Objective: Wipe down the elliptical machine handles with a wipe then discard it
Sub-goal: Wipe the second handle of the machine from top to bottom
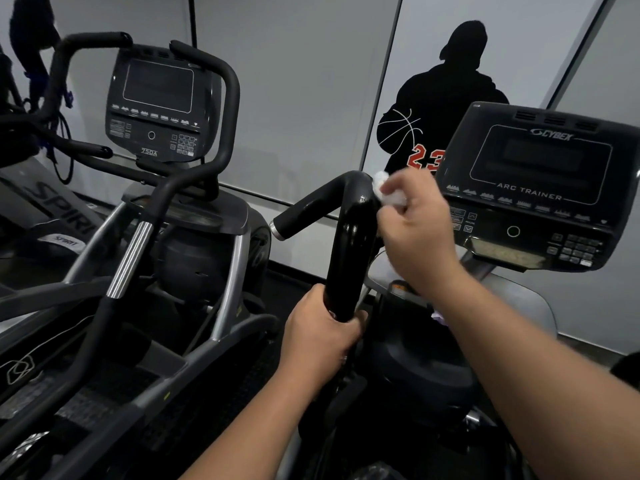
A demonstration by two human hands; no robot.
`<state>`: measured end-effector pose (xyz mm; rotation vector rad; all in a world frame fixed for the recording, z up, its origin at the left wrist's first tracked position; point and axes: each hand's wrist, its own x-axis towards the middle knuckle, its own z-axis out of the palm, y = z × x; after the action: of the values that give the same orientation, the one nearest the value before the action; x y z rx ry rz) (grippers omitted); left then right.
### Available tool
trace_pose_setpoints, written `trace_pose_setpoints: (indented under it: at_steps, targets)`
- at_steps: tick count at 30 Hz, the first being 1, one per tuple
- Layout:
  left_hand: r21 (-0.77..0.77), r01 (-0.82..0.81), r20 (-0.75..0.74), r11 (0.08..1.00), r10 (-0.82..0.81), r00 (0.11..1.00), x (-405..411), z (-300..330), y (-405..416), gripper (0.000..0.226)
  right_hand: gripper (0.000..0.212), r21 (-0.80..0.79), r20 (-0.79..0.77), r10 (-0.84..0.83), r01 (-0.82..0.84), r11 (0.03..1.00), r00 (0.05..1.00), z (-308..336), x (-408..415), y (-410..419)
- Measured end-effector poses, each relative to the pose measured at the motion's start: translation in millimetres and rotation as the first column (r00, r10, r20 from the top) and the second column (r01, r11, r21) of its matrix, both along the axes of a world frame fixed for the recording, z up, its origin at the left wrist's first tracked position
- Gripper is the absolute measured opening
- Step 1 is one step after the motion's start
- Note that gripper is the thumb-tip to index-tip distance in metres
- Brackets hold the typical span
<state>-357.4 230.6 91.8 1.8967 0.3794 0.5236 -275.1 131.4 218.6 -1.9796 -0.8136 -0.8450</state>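
A glossy black handle [349,244] of the elliptical machine rises in the middle of the view and bends left at its top into a short grip with a silver end cap. My left hand [320,336] grips the handle's lower shaft. My right hand [417,225] holds a crumpled white wipe [389,192] against the right side of the bend near the top. The hand is blurred and covers most of the wipe.
The machine's console [540,188], marked Cybex Arc Trainer, stands at the right behind my right hand. A second machine with its own console [157,105] and curved handles [221,109] stands at the left. A grey wall with a dark figure decal [446,98] is behind.
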Motion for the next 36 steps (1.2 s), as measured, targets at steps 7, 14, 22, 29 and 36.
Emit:
trace_pose_setpoints:
  at_steps: [7,14,22,29,36]
  targets:
    - [-0.018,0.008,0.001,1.0,-0.008,1.0,4,-1,1,0.033,0.016,0.117,-0.034,0.05,-0.045,0.992,0.998,-21,-16,2]
    - [-0.037,0.016,0.006,0.999,-0.015,1.0,5,-3,0,0.036,0.023,-0.006,0.217,0.02,-0.02,1.0,0.976,-31,-40,5]
    - [-0.02,0.003,0.015,1.0,-0.003,1.0,2,0,0,0.034,0.026,-0.241,0.243,-0.049,0.109,0.965,0.969,20,-13,16]
    - [0.037,-0.024,-0.008,0.999,0.025,1.0,4,2,-1,0.035,0.01,-0.584,0.48,-0.032,0.346,0.734,0.877,40,-16,28]
    - [-0.018,0.012,-0.001,1.0,-0.012,1.0,2,3,0,0.029,0.017,-0.77,0.354,0.021,0.279,0.574,0.935,50,-27,37]
